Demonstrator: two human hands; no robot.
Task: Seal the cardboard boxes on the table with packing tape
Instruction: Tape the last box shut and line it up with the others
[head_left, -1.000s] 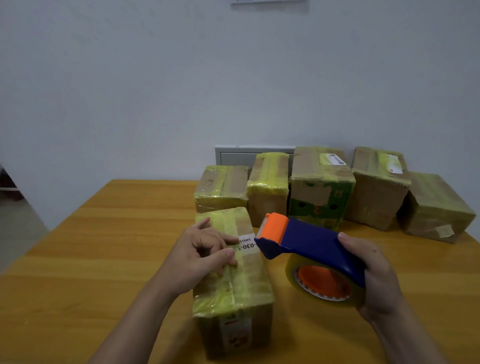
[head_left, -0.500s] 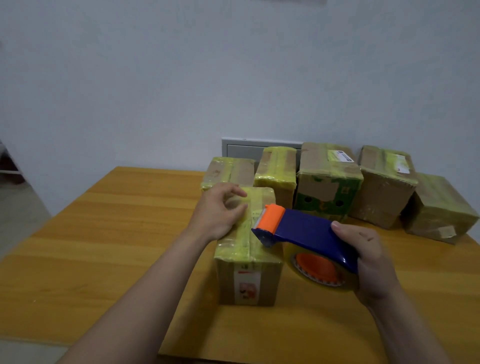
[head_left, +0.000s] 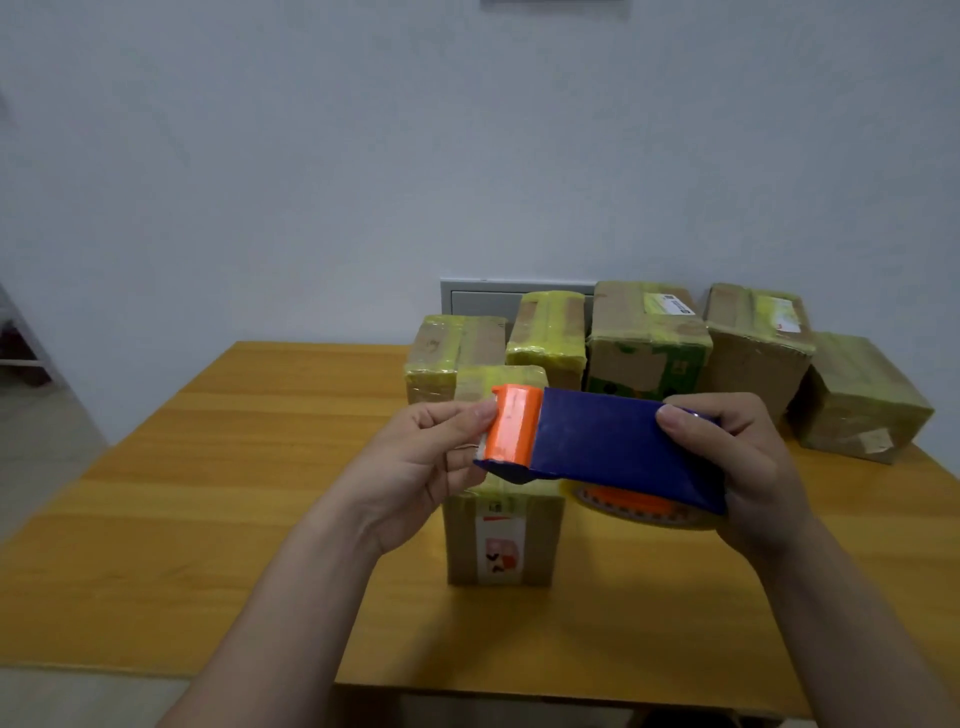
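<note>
- head view, item: tape dispenser (head_left: 613, 447), blue body with orange head (head_left: 514, 426), held in the air over the near box (head_left: 501, 540), hiding most of its top.
- right hand (head_left: 743, 467): fingers wrapped round the right end of the blue body, a firm full grip; tape roll (head_left: 639, 512) hangs beneath.
- left hand (head_left: 415, 467): fingers curled, thumb and forefinger pinching at the orange head; whether they hold the loose tape end cannot be told.
- near box: stands on the table (head_left: 260, 467), just in front of the far row of boxes (head_left: 649, 338), already wrapped in yellowish tape, touched by neither hand.
- risk: left fingertips sit where a cutter likely is; a slip while pulling tape may nick them.
- risk: tape drawn out askew may fold onto itself or tear narrow.
- risk: the box is unheld; pressing tape on may push it into the far row.
- change: half a second ago the left hand rested on the box top; now it is at the dispenser.
- change: dispenser is higher and further left, above the box rather than beside it.
</note>
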